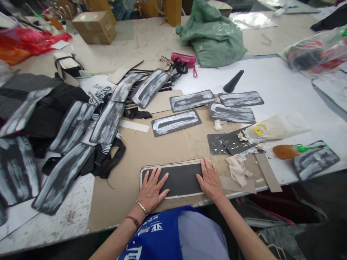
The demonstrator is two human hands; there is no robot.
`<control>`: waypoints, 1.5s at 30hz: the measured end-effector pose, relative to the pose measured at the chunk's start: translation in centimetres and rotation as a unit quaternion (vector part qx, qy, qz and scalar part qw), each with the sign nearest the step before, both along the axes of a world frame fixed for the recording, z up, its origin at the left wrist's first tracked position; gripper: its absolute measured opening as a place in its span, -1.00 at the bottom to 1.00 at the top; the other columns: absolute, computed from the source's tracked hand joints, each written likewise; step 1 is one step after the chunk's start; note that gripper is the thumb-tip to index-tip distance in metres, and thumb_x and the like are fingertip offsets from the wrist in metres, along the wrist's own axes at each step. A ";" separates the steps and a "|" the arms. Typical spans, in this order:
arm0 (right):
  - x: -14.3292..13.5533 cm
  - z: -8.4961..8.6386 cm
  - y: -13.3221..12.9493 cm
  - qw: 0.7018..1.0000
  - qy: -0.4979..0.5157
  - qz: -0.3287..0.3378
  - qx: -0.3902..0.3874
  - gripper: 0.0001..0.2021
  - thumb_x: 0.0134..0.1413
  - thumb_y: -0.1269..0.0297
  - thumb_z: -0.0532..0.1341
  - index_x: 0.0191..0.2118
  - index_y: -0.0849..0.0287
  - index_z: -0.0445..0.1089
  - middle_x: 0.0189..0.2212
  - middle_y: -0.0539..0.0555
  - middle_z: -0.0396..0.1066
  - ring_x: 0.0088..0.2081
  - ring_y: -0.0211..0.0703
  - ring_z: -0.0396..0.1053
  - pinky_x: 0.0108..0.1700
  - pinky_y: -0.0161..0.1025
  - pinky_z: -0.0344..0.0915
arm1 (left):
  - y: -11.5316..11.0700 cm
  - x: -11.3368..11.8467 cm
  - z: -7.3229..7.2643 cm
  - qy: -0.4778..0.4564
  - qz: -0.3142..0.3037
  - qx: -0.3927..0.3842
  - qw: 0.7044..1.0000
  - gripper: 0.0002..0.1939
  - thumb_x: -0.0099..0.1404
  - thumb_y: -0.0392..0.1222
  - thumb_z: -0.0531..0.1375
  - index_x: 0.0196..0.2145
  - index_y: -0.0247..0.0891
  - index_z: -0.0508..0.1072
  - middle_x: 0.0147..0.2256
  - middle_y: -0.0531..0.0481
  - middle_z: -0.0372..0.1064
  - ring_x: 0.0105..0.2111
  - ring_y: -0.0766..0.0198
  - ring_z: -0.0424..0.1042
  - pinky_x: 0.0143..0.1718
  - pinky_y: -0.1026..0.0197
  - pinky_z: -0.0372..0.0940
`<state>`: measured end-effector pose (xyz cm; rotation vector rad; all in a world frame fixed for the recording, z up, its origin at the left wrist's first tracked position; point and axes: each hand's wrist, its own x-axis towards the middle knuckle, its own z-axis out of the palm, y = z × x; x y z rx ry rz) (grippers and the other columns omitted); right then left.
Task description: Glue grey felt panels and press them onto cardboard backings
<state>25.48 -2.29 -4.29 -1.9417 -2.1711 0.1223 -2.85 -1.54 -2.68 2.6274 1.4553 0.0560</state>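
A black rectangular panel [181,180] with a pale border lies flat at the table's front edge, apparently on top of another pale-edged piece. My left hand [152,189] rests on its left end with the fingers spread. On the right end lies my right hand [210,180], palm down and fingers stretched out. Beyond them sits a dark strip smeared with white glue [176,122]. More glue-smeared strips [192,100] are scattered behind it and to the left. Crumpled beige scraps [237,168] lie close to my right hand.
To the right are a glue bottle with a green nozzle [284,151] and a whitish glue-stained bag [282,128]. Black bags [43,101] are heaped at left. Farther back stand a green sack [214,36], a cardboard box [93,27] and a pink pouch [183,59].
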 end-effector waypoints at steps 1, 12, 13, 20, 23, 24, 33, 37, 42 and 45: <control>0.4 -0.2 -0.2 1.000 0.002 -0.021 0.015 -0.42 0.19 0.18 -0.10 0.24 0.37 -0.21 0.20 0.30 -0.05 0.22 0.01 -0.17 0.17 0.07 -0.08 | 0.0 0.0 0.0 -0.004 0.001 -0.003 1.000 -0.39 0.19 0.04 0.08 0.17 -0.03 0.04 0.22 -0.17 -0.09 0.20 -0.03 -0.08 0.14 -0.14 -0.13; 2.3 0.9 -0.3 0.997 0.057 -0.051 0.009 -0.56 0.14 0.10 -0.14 -0.32 0.27 0.39 -0.33 0.24 0.44 -0.26 0.01 0.33 -0.13 -0.03 0.22 | -1.4 -3.0 1.2 -0.260 0.360 -0.034 0.895 -0.56 0.29 -0.22 -0.11 0.09 -0.40 0.18 0.05 -0.27 0.20 0.09 0.16 0.16 0.10 0.04 0.11; 2.4 0.9 -0.1 0.996 0.066 -0.062 -0.009 -0.55 0.12 0.07 -0.14 -0.33 0.26 0.39 -0.34 0.23 0.44 -0.27 0.01 0.33 -0.15 -0.03 0.22 | -1.8 -3.6 1.3 -0.275 0.408 -0.049 0.869 -0.60 0.27 -0.24 -0.10 0.02 -0.38 0.27 -0.03 -0.25 0.30 0.01 0.17 0.26 0.06 0.06 0.17; 1.9 2.0 0.6 0.986 0.086 -0.118 -0.080 -0.51 -0.04 -0.10 -0.09 -0.42 0.21 0.38 -0.42 0.24 0.42 -0.33 0.07 0.32 -0.22 0.01 0.23 | -2.8 -4.1 1.2 -0.325 0.455 -0.128 0.819 -0.70 0.17 -0.31 -0.03 -0.24 -0.33 0.44 -0.30 -0.15 0.39 -0.24 0.21 0.38 -0.12 0.12 0.29; 1.0 3.1 0.4 0.987 0.079 -0.121 -0.066 -0.50 -0.04 -0.11 -0.10 -0.41 0.22 0.37 -0.42 0.25 0.40 -0.31 0.08 0.30 -0.18 0.02 0.21 | -2.9 -3.5 1.5 -0.326 0.445 -0.104 0.828 -0.75 0.16 -0.26 0.01 -0.26 -0.31 0.42 -0.35 -0.12 0.35 -0.30 0.19 0.36 -0.19 0.09 0.31; 0.8 3.5 0.4 0.985 0.089 -0.132 -0.068 -0.50 -0.05 -0.11 -0.09 -0.40 0.22 0.37 -0.42 0.25 0.39 -0.31 0.07 0.30 -0.17 0.02 0.21 | -3.0 -3.4 1.6 -0.328 0.435 -0.083 0.834 -0.77 0.17 -0.23 0.02 -0.26 -0.30 0.41 -0.34 -0.12 0.34 -0.29 0.18 0.35 -0.19 0.07 0.31; 0.6 3.4 0.1 0.868 0.397 -0.254 -0.156 -0.57 -0.24 -0.09 0.15 -0.37 0.22 0.33 -0.48 0.14 0.44 -0.38 -0.01 0.41 -0.30 -0.12 0.31 | -2.0 -3.7 2.1 -0.402 0.459 -0.137 0.780 -0.76 0.10 -0.03 0.09 -0.34 -0.23 0.35 -0.48 0.01 0.36 -0.45 0.21 0.36 -0.34 0.14 0.27; 0.5 2.4 0.3 0.879 0.378 -0.245 -0.157 -0.57 -0.19 -0.09 0.10 -0.39 0.23 0.35 -0.46 0.16 0.46 -0.36 0.00 0.41 -0.28 -0.11 0.30 | -1.2 -3.7 2.0 -0.421 0.491 -0.182 0.741 -0.73 0.02 -0.03 0.12 -0.36 -0.23 0.36 -0.56 0.07 0.34 -0.51 0.23 0.35 -0.40 0.20 0.24; 0.5 1.7 0.4 0.889 0.350 -0.248 -0.160 -0.57 -0.13 -0.06 0.04 -0.38 0.24 0.36 -0.46 0.16 0.45 -0.37 -0.02 0.39 -0.30 -0.14 0.28 | -1.0 -3.8 1.6 -0.419 0.495 -0.185 0.738 -0.73 -0.01 -0.02 0.13 -0.37 -0.23 0.36 -0.58 0.09 0.34 -0.53 0.25 0.34 -0.43 0.22 0.23; 0.5 1.9 0.2 0.900 0.322 -0.251 -0.152 -0.61 -0.11 -0.01 0.04 -0.35 0.23 0.37 -0.43 0.17 0.44 -0.33 0.00 0.37 -0.24 -0.11 0.26 | -1.2 -3.7 1.5 -0.413 0.490 -0.182 0.746 -0.70 0.01 -0.01 0.12 -0.33 -0.24 0.37 -0.57 0.08 0.34 -0.53 0.25 0.34 -0.43 0.22 0.23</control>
